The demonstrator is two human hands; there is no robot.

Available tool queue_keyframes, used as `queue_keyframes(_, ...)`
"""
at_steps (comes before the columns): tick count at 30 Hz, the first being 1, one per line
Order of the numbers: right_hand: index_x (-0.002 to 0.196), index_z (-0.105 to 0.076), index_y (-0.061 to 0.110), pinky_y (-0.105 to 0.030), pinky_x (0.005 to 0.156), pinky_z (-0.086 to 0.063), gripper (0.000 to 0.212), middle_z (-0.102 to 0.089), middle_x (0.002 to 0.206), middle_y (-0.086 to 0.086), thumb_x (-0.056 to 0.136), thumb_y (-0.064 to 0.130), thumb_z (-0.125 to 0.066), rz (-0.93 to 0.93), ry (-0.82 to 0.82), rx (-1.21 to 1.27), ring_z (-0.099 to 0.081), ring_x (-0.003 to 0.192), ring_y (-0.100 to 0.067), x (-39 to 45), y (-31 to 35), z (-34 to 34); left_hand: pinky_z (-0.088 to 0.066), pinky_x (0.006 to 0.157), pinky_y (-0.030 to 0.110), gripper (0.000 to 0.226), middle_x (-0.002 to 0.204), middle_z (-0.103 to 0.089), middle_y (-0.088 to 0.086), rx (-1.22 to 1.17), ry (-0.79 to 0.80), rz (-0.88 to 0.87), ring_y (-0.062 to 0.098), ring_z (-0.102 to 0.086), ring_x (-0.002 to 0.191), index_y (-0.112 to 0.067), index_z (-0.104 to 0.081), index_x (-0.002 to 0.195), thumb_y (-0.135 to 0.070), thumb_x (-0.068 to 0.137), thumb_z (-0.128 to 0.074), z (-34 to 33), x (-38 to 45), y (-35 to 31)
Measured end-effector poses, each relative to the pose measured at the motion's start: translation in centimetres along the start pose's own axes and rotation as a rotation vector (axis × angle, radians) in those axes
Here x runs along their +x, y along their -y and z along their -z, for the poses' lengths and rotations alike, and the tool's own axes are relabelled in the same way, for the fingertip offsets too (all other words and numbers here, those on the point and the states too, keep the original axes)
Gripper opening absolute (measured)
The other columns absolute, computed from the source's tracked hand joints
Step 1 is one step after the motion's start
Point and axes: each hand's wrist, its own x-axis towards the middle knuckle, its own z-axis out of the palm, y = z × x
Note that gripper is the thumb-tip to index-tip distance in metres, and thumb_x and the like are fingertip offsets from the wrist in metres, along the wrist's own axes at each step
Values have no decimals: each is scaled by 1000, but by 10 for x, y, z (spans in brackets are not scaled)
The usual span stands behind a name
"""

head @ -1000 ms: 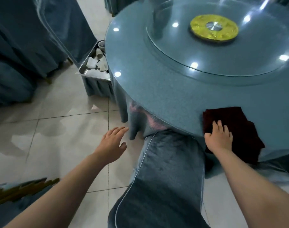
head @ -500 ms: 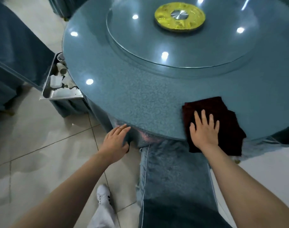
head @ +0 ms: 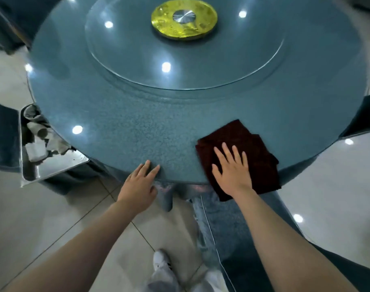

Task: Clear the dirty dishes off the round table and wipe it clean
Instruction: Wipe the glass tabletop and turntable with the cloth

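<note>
The right hand [head: 232,171] lies flat on the dark red cloth [head: 241,157], fingers [head: 227,150] straight and spread, pressing it onto the table [head: 137,123] at the near edge; the left hand [head: 140,186] rests its straight fingertips on the rim, holding nothing; the folded cloth's long axis runs slightly diagonally, its near end overhanging the edge.

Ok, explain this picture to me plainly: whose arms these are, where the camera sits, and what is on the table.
No machine here: the camera sits on a person's head, looking down at their own arms. The right hand presses flat on a dark red cloth at the near edge of the round table. The left hand rests its fingertips on the edge, holding nothing. A glass turntable with a gold hub sits in the middle. To the left, a metal tray holds cleared dishes.
</note>
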Motion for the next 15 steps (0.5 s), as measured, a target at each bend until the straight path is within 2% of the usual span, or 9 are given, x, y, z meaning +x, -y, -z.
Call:
queue_keyframes(5,156,-14,31,-51,121,-5,62,-5,164,3,98,51,-22,-412,-28,27,-5,150,-28,-13,-83,10,-35,108,40,58,146,-42,1,35,-61,-52,26,-41,131,-22,-39,145,-30,89,-51,19,12,8)
queue_keyframes(8,156,-11,25,-55,120,-5,62,-2,164,-3,99,47,-20,-543,6,35,-4,150,-33,-7,-82,14,-38,101,41,49,129,-48,2,9,-65,-72,27,-46,120,-23,-47,138,-28,89,-52,29,30,14)
queue_keyframes(10,155,-22,22,-57,118,-12,64,-14,163,-7,96,47,-21,-432,-23,11,-16,147,-38,0,-46,14,-36,104,43,50,132,-46,3,-29,-81,-57,28,-42,125,-24,-47,138,-27,88,-54,33,49,15)
queue_keyframes(12,151,-33,22,-58,116,-18,66,-25,160,-9,91,48,-29,-166,-23,-23,-27,143,-39,4,8,11,-27,112,45,53,145,-37,3,-46,-99,-7,29,-29,138,-23,-42,142,-32,90,-53,37,71,15)
queue_keyframes(15,150,-34,25,-57,116,-15,65,-27,159,-7,90,47,-42,175,24,-37,-28,143,-38,5,81,-2,-10,119,46,58,159,-18,4,-30,-108,81,28,-9,148,-24,-29,150,-38,96,-46,40,98,17)
